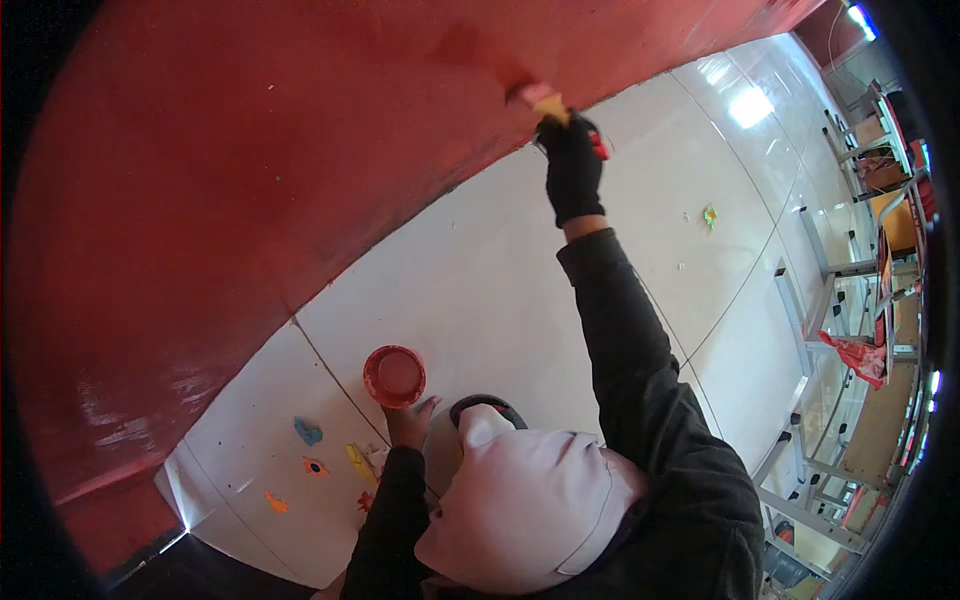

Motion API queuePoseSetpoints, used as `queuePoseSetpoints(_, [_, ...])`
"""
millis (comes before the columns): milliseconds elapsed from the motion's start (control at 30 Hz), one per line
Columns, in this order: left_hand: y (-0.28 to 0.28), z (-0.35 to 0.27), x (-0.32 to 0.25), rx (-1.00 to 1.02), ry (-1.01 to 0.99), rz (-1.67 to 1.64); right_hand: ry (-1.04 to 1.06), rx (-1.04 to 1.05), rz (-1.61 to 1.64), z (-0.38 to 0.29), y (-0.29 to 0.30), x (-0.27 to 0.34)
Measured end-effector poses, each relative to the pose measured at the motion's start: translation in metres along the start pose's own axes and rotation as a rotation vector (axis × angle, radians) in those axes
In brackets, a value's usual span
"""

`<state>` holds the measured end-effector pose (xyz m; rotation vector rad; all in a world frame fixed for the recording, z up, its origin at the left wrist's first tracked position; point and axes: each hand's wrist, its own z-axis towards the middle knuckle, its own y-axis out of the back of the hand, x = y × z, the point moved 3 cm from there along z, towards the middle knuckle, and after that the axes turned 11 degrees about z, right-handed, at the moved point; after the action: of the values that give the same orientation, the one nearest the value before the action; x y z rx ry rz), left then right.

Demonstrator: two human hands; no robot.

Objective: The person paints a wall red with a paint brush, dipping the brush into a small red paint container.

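Note:
A paintbrush (pixel 550 103) is gripped by my right hand (pixel 573 161), which wears a black glove with a red patch. Its blurred bristle end meets the red wall (pixel 300 135) just above the floor line. A darker, wet-looking patch of red surrounds the brush tip. Lower down, my bare left hand (pixel 409 426) holds a small round tub (pixel 394 376) containing red paint. Red smears coat the tub's rim. The fingers behind the tub are hidden, while the thumb points off to its right.
White floor tiles (pixel 480 285) run along the wall. Colourful cut-out scraps, including a blue piece (pixel 307 431) and an orange one (pixel 316 467), lie left of my left arm. A green flower shape (pixel 710 216) lies to the right. Metal-framed desks (pixel 817 292) line the far right.

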<state>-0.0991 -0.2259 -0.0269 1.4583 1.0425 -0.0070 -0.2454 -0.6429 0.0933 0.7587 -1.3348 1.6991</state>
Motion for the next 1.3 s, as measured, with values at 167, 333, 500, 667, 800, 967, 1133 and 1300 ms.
queuePoseSetpoints(167, [0.002,-0.003,-0.005,-0.028,-0.006,-0.026,0.245,0.005,-0.467,-0.004,0.002,0.040])
queuePoseSetpoints(333, [-0.003,0.000,-0.013,0.055,0.038,0.013,-0.312,-0.314,0.387,-0.035,0.054,-0.057])
queuePoseSetpoints(500, [-0.005,0.001,-0.006,0.033,0.009,-0.009,-0.099,-0.079,-0.013,-0.005,0.037,-0.020])
queuePoseSetpoints(667, [0.003,-0.001,-0.001,0.007,-0.004,0.023,0.316,0.103,-0.096,0.021,-0.025,0.077])
queuePoseSetpoints(800, [-0.006,0.001,0.008,0.029,-0.019,0.041,0.247,0.073,-0.360,-0.006,-0.010,0.044])
queuePoseSetpoints(967, [-0.006,-0.002,-0.001,0.105,0.028,0.149,-0.291,-0.281,0.310,-0.062,0.052,-0.052])
queuePoseSetpoints(1133, [0.000,0.002,-0.013,0.066,0.023,0.018,-0.319,-0.267,0.140,-0.052,0.056,-0.071])
queuePoseSetpoints(1300, [0.000,-0.001,0.007,0.091,0.045,0.037,-0.214,-0.221,0.331,-0.056,0.021,-0.044])
